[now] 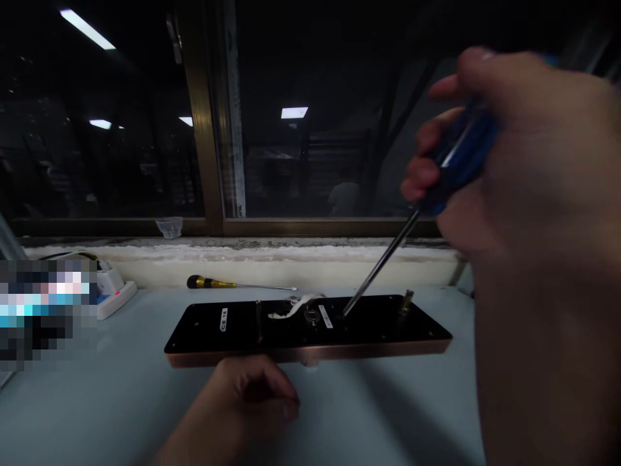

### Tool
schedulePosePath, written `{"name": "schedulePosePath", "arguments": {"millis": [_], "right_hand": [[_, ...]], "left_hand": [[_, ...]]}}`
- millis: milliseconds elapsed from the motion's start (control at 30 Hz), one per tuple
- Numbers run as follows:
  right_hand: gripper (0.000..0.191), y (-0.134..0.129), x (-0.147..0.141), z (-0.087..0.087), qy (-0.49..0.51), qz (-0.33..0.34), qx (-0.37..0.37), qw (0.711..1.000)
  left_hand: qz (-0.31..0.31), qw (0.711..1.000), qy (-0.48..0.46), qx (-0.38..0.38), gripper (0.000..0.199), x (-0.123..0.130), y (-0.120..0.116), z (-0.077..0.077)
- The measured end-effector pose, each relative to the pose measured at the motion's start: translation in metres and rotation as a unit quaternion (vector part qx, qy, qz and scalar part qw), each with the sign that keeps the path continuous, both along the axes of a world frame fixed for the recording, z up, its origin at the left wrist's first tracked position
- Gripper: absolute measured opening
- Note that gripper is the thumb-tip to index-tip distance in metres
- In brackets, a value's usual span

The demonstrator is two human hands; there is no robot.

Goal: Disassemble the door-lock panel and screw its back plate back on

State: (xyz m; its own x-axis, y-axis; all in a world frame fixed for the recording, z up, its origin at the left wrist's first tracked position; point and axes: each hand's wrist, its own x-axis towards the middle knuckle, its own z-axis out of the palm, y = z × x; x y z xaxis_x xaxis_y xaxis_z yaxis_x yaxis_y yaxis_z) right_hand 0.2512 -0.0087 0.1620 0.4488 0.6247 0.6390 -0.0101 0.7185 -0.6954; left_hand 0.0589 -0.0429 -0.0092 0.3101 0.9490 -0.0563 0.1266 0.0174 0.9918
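My right hand is wrapped round the blue handle of a screwdriver. The screwdriver slants down to the left, its tip at the black face of a long panel with a copper-coloured edge, perhaps part of a door lock. On the panel are white labels, a white cable, a brass post at the right and a thin post at the left. Close to its front edge my left hand rests with curled fingers; whatever they may hold is hidden.
Behind the panel lies a second screwdriver with a yellow and black handle. A white power strip stands at the left beside a pixelated area. A clear plastic cup sits on the ledge below the dark window.
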Motion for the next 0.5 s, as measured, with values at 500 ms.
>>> {"name": "schedulePosePath", "arguments": {"millis": [500], "right_hand": [[0.042, -0.01, -0.018, 0.004, 0.101, 0.241, 0.038, 0.965]], "left_hand": [[0.041, 0.948, -0.316, -0.025, 0.027, -0.008, 0.004, -0.007]]}}
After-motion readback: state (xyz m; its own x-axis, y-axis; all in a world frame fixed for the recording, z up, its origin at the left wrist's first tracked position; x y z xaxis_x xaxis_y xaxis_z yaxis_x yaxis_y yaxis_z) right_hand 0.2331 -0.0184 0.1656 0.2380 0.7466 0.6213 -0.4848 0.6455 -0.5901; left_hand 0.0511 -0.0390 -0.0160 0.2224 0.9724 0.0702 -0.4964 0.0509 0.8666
